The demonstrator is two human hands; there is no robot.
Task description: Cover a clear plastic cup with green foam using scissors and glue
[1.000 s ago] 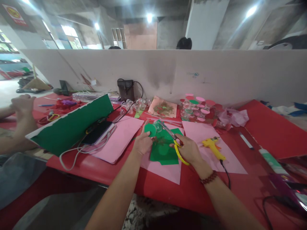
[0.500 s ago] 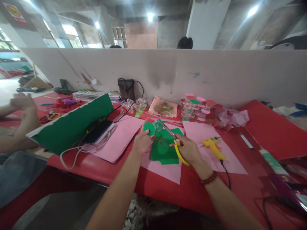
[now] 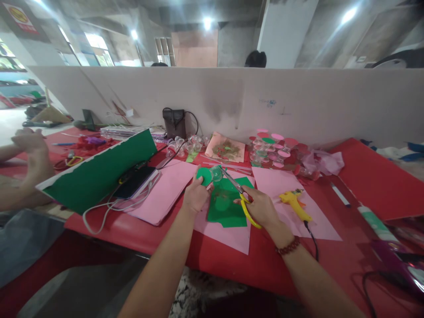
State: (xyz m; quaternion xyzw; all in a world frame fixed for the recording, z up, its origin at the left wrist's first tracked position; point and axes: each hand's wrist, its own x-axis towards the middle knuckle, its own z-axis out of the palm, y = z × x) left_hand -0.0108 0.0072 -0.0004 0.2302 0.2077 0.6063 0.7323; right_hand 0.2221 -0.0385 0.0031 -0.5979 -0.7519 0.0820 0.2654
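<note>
My left hand [image 3: 195, 197] is closed on a green disc [image 3: 204, 176] with a small clear plastic cup-like piece [image 3: 217, 173] joined to it, tilted to the right. In my right hand [image 3: 263, 211] is a pair of scissors [image 3: 234, 181] with yellow handles. Their tips point up and left and reach the edge of the clear piece; whether the blades touch it I cannot tell. Below both hands a green sheet [image 3: 228, 214] lies on a pink sheet [image 3: 240, 242].
A yellow glue gun [image 3: 294, 204] lies on pink paper at the right. Several disc-topped clear pieces [image 3: 273, 152] are piled behind. A phone [image 3: 135, 183] with a white cable and a leaning green board [image 3: 99, 176] are at the left. Another person's hand [image 3: 31, 143] is at far left.
My left hand has shifted slightly left, and the green disc and clear piece have turned a little with it. The scissors have barely moved.
</note>
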